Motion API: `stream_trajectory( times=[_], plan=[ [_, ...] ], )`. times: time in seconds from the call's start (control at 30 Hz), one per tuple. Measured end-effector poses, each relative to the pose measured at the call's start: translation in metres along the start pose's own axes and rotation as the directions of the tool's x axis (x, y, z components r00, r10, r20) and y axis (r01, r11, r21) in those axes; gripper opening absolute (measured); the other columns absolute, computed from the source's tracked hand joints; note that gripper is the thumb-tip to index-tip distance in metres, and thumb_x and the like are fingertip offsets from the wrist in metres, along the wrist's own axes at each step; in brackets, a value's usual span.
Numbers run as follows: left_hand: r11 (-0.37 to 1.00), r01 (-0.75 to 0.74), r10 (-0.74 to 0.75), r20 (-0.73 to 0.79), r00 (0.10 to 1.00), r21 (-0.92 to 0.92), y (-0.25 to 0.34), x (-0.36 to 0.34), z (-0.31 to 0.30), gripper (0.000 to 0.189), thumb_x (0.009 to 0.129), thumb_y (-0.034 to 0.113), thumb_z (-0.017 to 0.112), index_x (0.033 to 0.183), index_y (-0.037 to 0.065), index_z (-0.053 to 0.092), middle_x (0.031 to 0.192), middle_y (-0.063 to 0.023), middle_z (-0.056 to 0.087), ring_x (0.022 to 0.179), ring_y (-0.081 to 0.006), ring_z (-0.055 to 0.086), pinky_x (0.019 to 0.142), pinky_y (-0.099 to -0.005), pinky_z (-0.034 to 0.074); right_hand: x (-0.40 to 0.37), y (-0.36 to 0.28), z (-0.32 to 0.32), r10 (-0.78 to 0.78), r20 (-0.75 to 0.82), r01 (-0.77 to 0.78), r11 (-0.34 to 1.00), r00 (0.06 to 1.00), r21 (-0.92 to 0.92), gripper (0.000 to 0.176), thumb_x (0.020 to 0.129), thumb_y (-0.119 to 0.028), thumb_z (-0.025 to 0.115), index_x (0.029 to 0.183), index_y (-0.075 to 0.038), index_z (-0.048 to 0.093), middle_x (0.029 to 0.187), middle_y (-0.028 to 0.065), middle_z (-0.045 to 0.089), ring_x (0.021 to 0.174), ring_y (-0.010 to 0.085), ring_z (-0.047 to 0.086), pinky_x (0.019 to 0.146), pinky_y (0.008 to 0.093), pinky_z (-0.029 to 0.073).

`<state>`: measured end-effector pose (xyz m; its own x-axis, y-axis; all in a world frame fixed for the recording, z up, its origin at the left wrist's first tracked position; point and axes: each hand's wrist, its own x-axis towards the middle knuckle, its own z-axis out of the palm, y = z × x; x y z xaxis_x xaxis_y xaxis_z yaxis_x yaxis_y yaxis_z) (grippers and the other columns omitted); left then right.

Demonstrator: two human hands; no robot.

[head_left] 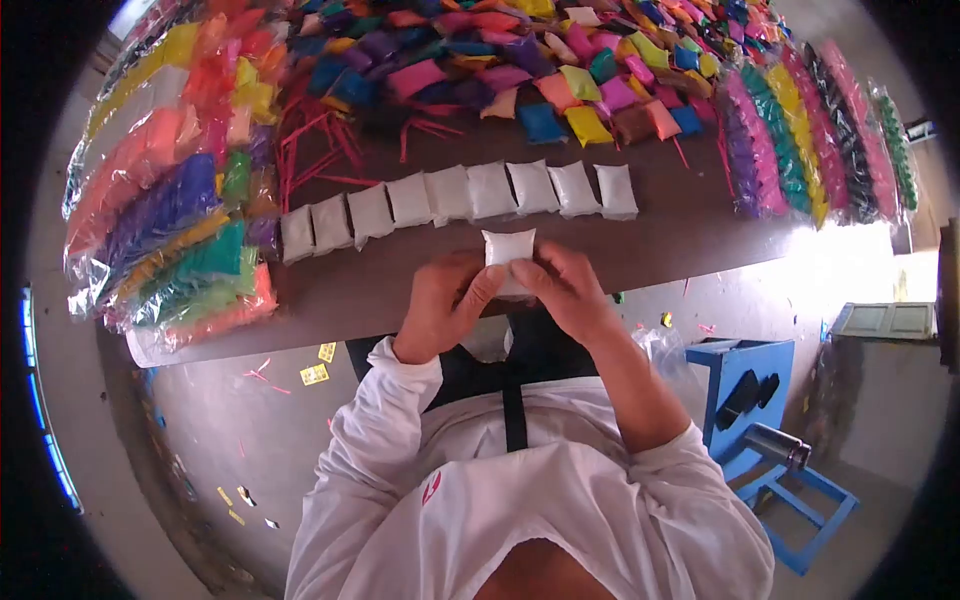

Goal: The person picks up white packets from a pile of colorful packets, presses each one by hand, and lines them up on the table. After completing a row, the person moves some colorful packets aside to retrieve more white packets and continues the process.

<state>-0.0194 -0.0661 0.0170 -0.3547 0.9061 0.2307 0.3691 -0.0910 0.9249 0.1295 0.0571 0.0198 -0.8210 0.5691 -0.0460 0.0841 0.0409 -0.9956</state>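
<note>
Between my two hands, just above the table's near edge, is a small white packet point(510, 246). My left hand point(445, 300) pinches its lower left side, and my right hand point(567, 290) pinches the lower right, with the thumbs close together on its front. The packet's lower part is partly covered by the thumbs. Beyond the hands lies a row of several similar white packets point(408, 201), side by side on the brown table point(400, 275). The rightmost packet point(616, 191) lies apart from its neighbour.
Colourful small packets point(520, 75) are heaped at the back. Clear bags of coloured packets point(170, 220) are stacked at left, and more bagged rows point(800, 140) stand at right. Pink strips point(320, 140) lie near the heap. A blue stool point(750, 400) with a metal bottle point(778, 446) is at right.
</note>
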Motion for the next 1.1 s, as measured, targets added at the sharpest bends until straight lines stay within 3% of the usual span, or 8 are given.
stream_trajectory(
  times=[0.13, 0.33, 0.43, 0.57, 0.77, 0.97, 1.03, 1.1],
  plan=[
    [0.993, -0.054, 0.053, 0.011, 0.999, 0.105, -0.004, 0.000, 0.000, 0.030, 0.098, 0.027, 0.055, 0.090, 0.000, 0.066, 0.074, -0.0183, 0.059, 0.064, -0.0392, 0.055, 0.056, -0.0398, 0.043, 0.004, -0.002, 0.004, -0.040, 0.001, 0.040, 0.997, 0.999, 0.059, 0.022, 0.095, -0.021, 0.063, 0.100, 0.000, 0.065, 0.079, 0.0000, 0.061, 0.076, 0.0045, 0.051, 0.066, 0.0259, 0.046],
    [0.983, 0.179, -0.180, -0.009, 0.984, -0.046, 0.005, -0.004, 0.000, 0.029, 0.095, 0.028, 0.062, 0.088, 0.000, 0.066, 0.070, -0.0139, 0.057, 0.057, -0.0266, 0.053, 0.054, -0.0360, 0.042, 0.007, 0.018, 0.006, -0.081, -0.040, 0.082, 0.996, 0.996, 0.025, 0.024, 0.093, -0.024, 0.064, 0.095, 0.000, 0.064, 0.077, 0.0001, 0.060, 0.074, 0.0049, 0.050, 0.063, 0.0267, 0.045],
    [0.996, 0.053, -0.056, 0.032, 0.998, 0.076, 0.006, -0.001, -0.002, 0.028, 0.091, 0.028, 0.066, 0.086, 0.000, 0.066, 0.068, -0.0121, 0.056, 0.057, -0.0215, 0.051, 0.053, -0.0335, 0.041, 0.006, 0.014, 0.008, -0.038, -0.078, 0.041, 0.999, 0.996, 0.030, 0.026, 0.093, -0.025, 0.064, 0.092, 0.001, 0.064, 0.076, 0.0014, 0.060, 0.072, 0.0054, 0.049, 0.061, 0.0271, 0.044],
    [0.995, 0.018, -0.021, 0.023, 1.000, 0.101, -0.007, -0.001, 0.000, 0.028, 0.089, 0.027, 0.068, 0.084, 0.000, 0.065, 0.067, -0.0131, 0.056, 0.058, -0.0255, 0.051, 0.055, -0.0356, 0.040, 0.004, 0.004, 0.011, -0.047, -0.139, 0.034, 0.995, 0.989, -0.096, 0.026, 0.093, -0.024, 0.064, 0.091, 0.001, 0.063, 0.075, 0.0034, 0.060, 0.071, 0.0064, 0.050, 0.061, 0.0277, 0.044],
    [0.988, 0.004, -0.006, 0.011, 1.000, 0.153, -0.003, 0.000, 0.004, 0.024, 0.090, 0.024, 0.065, 0.084, 0.001, 0.065, 0.068, -0.0150, 0.056, 0.063, -0.0333, 0.051, 0.058, -0.0402, 0.041, -0.001, 0.002, 0.008, -0.124, -0.093, 0.125, 0.992, 0.988, 0.002, 0.023, 0.093, -0.022, 0.063, 0.093, 0.000, 0.064, 0.076, 0.0042, 0.062, 0.072, 0.0071, 0.050, 0.063, 0.0288, 0.045],
    [0.980, -0.041, 0.044, -0.009, 0.999, 0.196, -0.003, -0.001, 0.005, 0.023, 0.090, 0.022, 0.066, 0.079, 0.002, 0.063, 0.065, -0.0142, 0.054, 0.062, -0.0331, 0.049, 0.059, -0.0398, 0.041, -0.004, 0.005, 0.005, -0.006, -0.093, -0.003, 0.995, 0.996, -0.100, 0.023, 0.091, -0.020, 0.065, 0.102, 0.000, 0.062, 0.084, 0.0051, 0.064, 0.074, 0.0096, 0.054, 0.064, 0.0283, 0.045],
    [0.972, -0.083, 0.092, -0.031, 0.995, 0.221, 0.002, 0.002, 0.005, 0.025, 0.089, 0.020, 0.067, 0.075, 0.001, 0.061, 0.063, -0.0129, 0.053, 0.059, -0.0309, 0.049, 0.058, -0.0388, 0.040, -0.010, -0.001, 0.000, -0.062, -0.294, 0.047, 0.997, 0.954, -0.059, 0.025, 0.090, -0.020, 0.067, 0.104, 0.000, 0.062, 0.088, 0.0062, 0.065, 0.076, 0.0112, 0.055, 0.065, 0.0292, 0.046],
    [0.990, 0.049, -0.044, -0.044, 0.998, 0.128, 0.002, -0.002, 0.003, 0.027, 0.087, 0.019, 0.069, 0.071, 0.001, 0.059, 0.061, -0.0113, 0.053, 0.057, -0.0278, 0.047, 0.056, -0.0373, 0.039, -0.013, -0.004, -0.019, -0.099, -0.487, 0.019, 0.986, 0.868, -0.166, 0.027, 0.089, -0.020, 0.068, 0.106, -0.001, 0.061, 0.091, 0.0072, 0.065, 0.077, 0.0129, 0.057, 0.068, 0.0310, 0.048]
  ],
)
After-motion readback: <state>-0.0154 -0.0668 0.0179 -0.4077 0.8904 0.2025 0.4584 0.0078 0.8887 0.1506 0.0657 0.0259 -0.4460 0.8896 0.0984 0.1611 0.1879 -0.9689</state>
